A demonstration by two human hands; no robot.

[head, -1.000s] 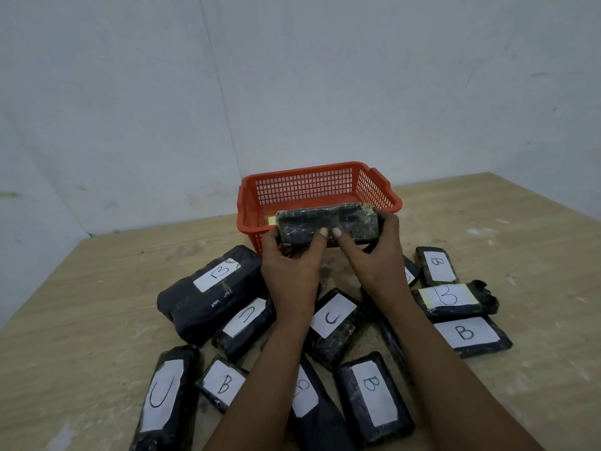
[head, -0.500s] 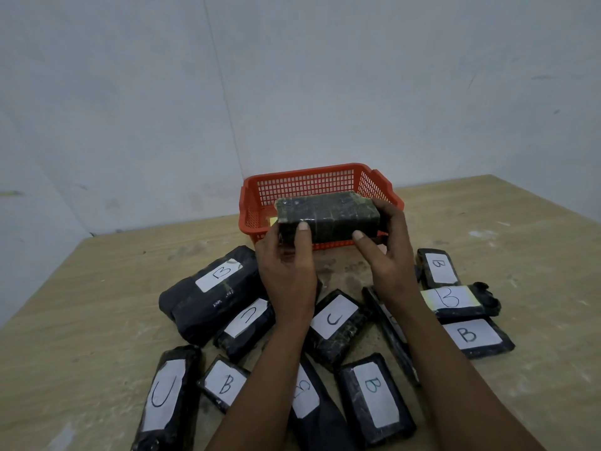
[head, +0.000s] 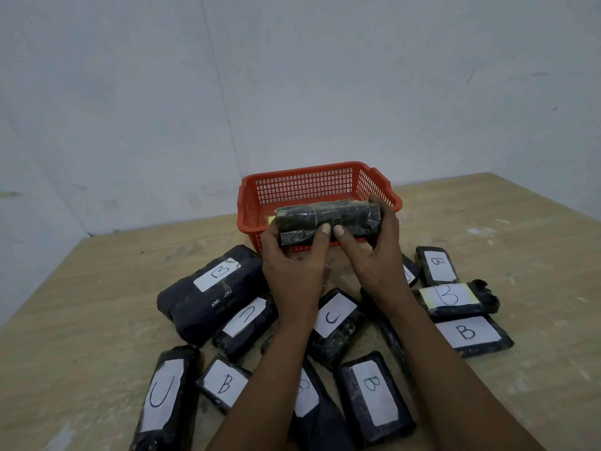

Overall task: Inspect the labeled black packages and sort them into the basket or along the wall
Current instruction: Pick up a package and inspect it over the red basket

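The black package (head: 328, 222) is held by both hands just in front of the red basket (head: 305, 187), above the bench (head: 97, 288). Since half a second ago it has been tilted again, so its label is still hidden. The left hand (head: 292, 271) and right hand (head: 374, 252) grip it with curled fingers (head: 325, 228); sorting is judged not yet decided.

Both hands (head: 331, 255) raised — fingers curled, thumbs nearly touching.

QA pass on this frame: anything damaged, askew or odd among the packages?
One thing: the B package at right, behind the flat B package, has torn, ragged wrap at its right end, and its label sits on yellow paper, askew. The held package, gripped by left hand and right hand, shows no label on the visible side.
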